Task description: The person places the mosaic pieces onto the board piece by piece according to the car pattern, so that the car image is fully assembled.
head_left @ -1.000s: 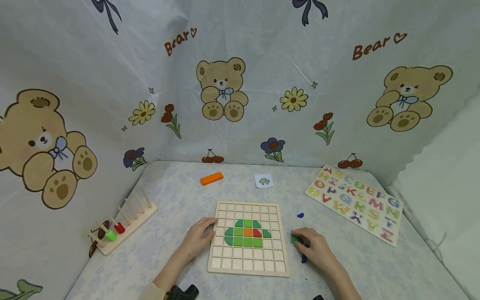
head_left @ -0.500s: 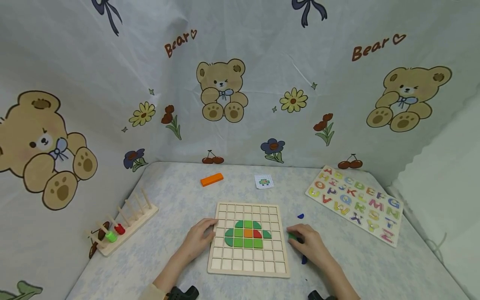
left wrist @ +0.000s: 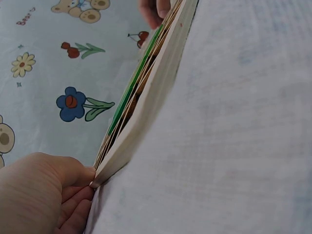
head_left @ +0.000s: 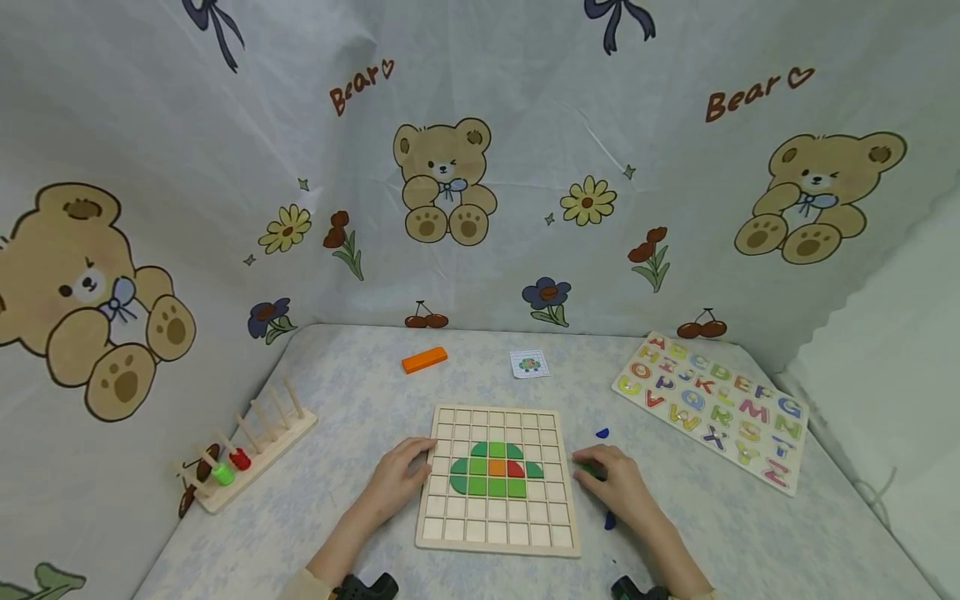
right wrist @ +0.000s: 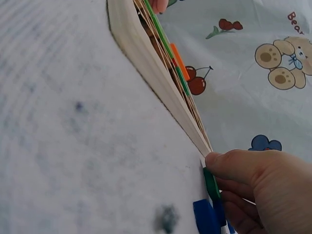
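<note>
Both hands at board (head_left: 497, 479) edges: left hand (head_left: 397, 479) resting flat-fingered, right hand (head_left: 615, 487) pinching green piece (head_left: 587, 472).

The right hand (head_left: 618, 487) covers most of the green piece (head_left: 587, 472) beside the grid board (head_left: 497, 533). The small card (head_left: 528, 363) beyond the board is too small to read.
</note>
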`<action>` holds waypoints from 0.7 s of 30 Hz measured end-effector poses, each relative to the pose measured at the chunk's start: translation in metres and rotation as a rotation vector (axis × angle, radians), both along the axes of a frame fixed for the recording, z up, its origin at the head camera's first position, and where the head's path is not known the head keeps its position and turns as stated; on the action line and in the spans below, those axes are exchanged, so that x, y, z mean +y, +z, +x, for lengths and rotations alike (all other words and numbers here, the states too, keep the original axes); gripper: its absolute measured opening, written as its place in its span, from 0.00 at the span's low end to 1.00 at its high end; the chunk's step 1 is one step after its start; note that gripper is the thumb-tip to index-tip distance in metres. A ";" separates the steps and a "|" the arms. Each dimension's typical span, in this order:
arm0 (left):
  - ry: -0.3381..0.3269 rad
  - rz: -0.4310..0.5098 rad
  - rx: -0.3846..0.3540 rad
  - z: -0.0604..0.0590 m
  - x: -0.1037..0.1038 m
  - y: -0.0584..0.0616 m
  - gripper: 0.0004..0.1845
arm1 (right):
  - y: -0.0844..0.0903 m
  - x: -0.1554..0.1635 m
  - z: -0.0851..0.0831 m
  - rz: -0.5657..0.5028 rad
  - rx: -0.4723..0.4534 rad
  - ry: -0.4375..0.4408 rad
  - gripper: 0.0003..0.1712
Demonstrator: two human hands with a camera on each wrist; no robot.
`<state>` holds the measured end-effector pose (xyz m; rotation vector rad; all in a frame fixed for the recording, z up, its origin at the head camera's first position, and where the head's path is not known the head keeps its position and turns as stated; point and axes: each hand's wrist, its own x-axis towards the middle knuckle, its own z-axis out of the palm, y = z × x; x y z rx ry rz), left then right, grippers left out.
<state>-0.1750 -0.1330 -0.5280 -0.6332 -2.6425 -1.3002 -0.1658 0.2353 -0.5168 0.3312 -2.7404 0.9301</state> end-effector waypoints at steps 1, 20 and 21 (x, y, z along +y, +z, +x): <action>-0.002 0.002 0.000 0.000 0.000 0.000 0.21 | 0.000 0.000 0.000 0.001 0.000 -0.007 0.13; 0.002 -0.007 0.005 -0.001 0.000 -0.002 0.21 | -0.003 0.027 0.014 -0.015 -0.003 0.062 0.19; 0.003 -0.007 0.002 -0.001 0.000 -0.002 0.21 | -0.003 0.027 0.014 -0.018 -0.007 0.065 0.19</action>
